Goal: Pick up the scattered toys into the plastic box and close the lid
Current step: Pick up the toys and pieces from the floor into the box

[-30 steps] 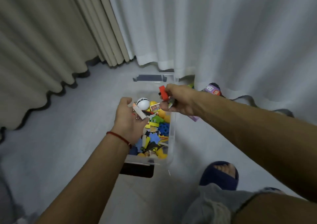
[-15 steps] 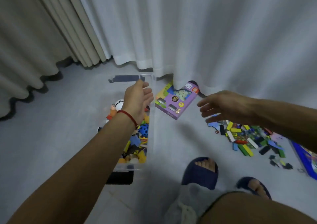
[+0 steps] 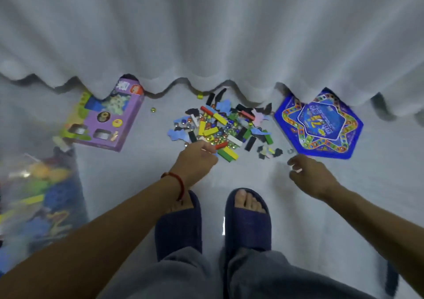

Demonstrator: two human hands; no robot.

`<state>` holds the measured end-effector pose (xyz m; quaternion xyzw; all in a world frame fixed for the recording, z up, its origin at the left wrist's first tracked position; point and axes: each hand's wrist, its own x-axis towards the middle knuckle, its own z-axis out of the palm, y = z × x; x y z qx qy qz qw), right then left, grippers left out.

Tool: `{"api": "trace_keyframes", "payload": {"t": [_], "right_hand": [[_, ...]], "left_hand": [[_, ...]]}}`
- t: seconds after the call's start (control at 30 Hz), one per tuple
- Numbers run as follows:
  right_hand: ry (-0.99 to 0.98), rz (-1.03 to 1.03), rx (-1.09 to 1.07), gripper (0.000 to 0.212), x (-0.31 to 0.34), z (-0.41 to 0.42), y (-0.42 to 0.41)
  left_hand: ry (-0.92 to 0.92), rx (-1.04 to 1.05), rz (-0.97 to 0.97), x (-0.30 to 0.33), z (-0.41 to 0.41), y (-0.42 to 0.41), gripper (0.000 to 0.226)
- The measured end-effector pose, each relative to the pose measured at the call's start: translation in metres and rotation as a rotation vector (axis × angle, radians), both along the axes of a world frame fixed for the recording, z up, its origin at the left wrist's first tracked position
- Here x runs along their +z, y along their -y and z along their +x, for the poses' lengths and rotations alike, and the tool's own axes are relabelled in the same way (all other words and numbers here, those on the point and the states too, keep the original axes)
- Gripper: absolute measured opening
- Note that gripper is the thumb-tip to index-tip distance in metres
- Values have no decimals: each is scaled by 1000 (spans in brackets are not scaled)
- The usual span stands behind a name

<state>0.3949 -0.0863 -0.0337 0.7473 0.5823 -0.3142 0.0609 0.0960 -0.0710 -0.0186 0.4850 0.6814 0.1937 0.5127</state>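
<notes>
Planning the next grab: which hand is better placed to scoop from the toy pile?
Left. The left hand already touches the near edge of the toy pile; the right hand hovers off to its side, near the blue board.

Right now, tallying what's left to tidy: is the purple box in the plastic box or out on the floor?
Out. The purple box lies flat on the floor, beside the plastic box.

Both forearms are bare, the left hand [image 3: 195, 161] wearing a thin red cord bracelet [image 3: 180, 183] at its wrist and the right hand [image 3: 307, 175] nothing, while dark navy open-toed slippers [image 3: 247, 220] and grey trousers [image 3: 183, 275] fill the 6 o'clock edge.
</notes>
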Motion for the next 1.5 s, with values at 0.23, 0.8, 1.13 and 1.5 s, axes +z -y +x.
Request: {"api": "trace_keyframes", "payload": {"t": [0.23, 0.8, 1.13, 1.5], "right_hand": [[-6, 171, -175, 82, -74, -30, -31], [52, 312, 94, 103, -76, -15, -91], [35, 341, 37, 48, -98, -38, -42], [-6, 148, 146, 50, -90, -39, -48]], "left_hand": [[-386, -265, 299, -87, 21, -18, 47], [-426, -300, 444, -109, 31, -32, 68], [-426, -352, 526, -118, 29, -27, 40], [-429, -424, 571, -109, 22, -28, 31]]}}
